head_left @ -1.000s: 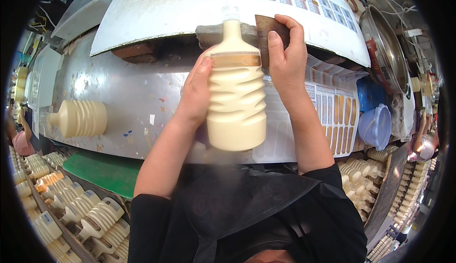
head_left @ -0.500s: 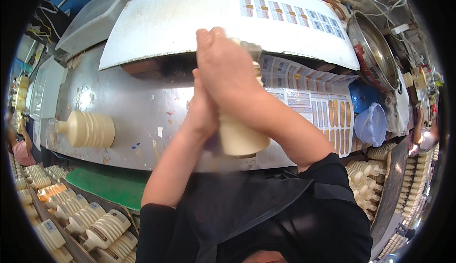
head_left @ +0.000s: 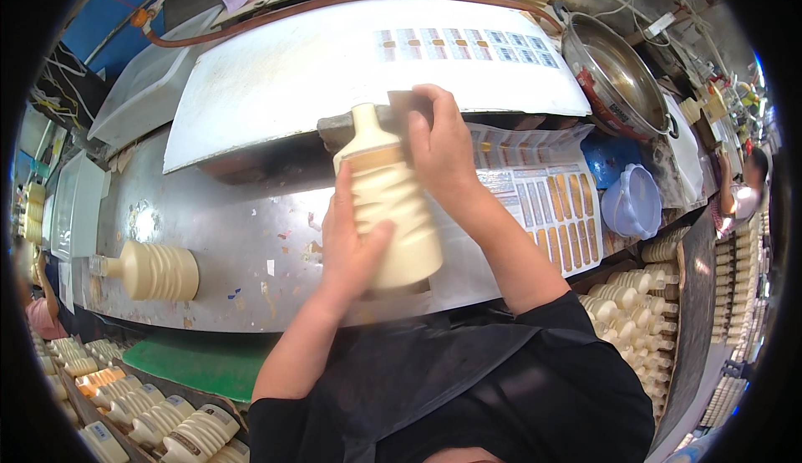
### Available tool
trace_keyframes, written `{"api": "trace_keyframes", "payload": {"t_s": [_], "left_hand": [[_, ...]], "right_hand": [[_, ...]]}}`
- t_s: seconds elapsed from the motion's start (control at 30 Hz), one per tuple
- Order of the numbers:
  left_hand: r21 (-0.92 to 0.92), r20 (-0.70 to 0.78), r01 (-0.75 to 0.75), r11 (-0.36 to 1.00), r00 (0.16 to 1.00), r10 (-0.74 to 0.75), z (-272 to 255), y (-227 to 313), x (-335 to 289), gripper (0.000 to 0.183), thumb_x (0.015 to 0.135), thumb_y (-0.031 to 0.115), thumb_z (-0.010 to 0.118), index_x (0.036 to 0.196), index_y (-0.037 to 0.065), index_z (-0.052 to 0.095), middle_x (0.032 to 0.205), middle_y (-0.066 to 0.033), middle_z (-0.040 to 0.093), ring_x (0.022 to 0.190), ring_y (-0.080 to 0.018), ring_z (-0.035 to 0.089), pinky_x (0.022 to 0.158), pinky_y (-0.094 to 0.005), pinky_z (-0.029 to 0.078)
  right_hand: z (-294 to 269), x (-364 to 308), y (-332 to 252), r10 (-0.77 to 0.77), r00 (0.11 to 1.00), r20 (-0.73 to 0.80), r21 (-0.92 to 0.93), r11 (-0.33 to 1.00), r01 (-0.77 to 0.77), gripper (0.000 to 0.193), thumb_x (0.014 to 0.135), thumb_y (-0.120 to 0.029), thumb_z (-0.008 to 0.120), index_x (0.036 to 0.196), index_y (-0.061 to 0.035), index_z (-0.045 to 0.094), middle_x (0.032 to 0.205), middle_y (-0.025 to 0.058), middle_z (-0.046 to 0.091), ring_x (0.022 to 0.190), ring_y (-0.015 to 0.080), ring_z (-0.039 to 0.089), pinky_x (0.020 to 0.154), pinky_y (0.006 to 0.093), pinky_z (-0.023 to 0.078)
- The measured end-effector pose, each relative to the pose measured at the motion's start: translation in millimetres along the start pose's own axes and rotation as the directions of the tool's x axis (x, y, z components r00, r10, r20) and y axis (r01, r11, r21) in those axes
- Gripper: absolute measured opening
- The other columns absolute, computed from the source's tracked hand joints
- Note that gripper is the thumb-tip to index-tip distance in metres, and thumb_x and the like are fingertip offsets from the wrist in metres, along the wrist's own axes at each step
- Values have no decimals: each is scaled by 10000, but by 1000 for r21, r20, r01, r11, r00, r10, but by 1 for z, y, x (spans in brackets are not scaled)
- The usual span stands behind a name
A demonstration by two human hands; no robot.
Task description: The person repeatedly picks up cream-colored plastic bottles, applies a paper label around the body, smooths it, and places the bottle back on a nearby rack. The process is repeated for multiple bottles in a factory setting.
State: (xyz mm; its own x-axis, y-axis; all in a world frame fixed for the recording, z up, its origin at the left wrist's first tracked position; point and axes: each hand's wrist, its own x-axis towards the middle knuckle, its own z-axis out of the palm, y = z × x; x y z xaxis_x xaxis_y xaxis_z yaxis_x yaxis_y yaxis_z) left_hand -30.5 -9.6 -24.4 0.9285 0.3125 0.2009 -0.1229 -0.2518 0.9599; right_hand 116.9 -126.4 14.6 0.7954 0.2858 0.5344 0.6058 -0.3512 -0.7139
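Fingers point(head_left: 372, 241) of both hands clasp cream ribbed bottle point(head_left: 391, 212) above metal table point(head_left: 242, 237).

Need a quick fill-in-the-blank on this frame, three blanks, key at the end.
1. The left hand grips a cream ribbed ____ by its body.
2. The right hand presses a brown label near the neck of the held bottle, its cap pointing ____ from the person.
3. A second bottle lies on its ____ on the metal bench.

Missing words: bottle; away; side

Cream ribbed bottle point(head_left: 388, 208), grey metal table point(head_left: 225, 237), green mat point(head_left: 196, 363), pale-blue bowl point(head_left: 632, 201).
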Motion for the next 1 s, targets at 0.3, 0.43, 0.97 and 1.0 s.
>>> {"api": "trace_keyframes", "payload": {"t_s": [0.3,0.43,0.97,1.0], "left_hand": [[-335,11,148,931,988,-153,-1,9,-2,989,843,142,632,1651,42,70,1578,-213,361,1383,-298,468,1156,-403,384],[-274,13,178,945,983,-181,-2,11,-2,987,837,108,620,1648,35,62,1569,-216,369,1378,-296,471,1158,-406,386],[-252,11,164,954,986,-167,-4,6,-1,997,837,130,630,1638,12,48,1538,-245,383,1351,-311,489,1151,-428,393],[-257,11,180,949,983,-183,-4,5,-1,998,836,129,630,1638,11,49,1538,-245,383,1347,-312,492,1150,-428,394]], "right_hand": [[-29,6,39,144,989,-29,227,965,-134,329,966,-104,625,1279,-6,604,1155,145,683,1038,250,658,920,348,519],[-77,56,69,353,936,16,164,922,-350,308,932,-140,639,1208,-25,716,1075,90,734,937,157,674,844,299,536],[-112,63,78,278,866,417,-777,603,180,296,921,-130,564,1153,-18,710,1210,191,703,1055,373,686,932,455,541],[-115,53,74,257,878,405,-775,606,180,304,916,-128,583,1174,-17,699,1233,186,697,1064,370,684,939,448,541]]}}
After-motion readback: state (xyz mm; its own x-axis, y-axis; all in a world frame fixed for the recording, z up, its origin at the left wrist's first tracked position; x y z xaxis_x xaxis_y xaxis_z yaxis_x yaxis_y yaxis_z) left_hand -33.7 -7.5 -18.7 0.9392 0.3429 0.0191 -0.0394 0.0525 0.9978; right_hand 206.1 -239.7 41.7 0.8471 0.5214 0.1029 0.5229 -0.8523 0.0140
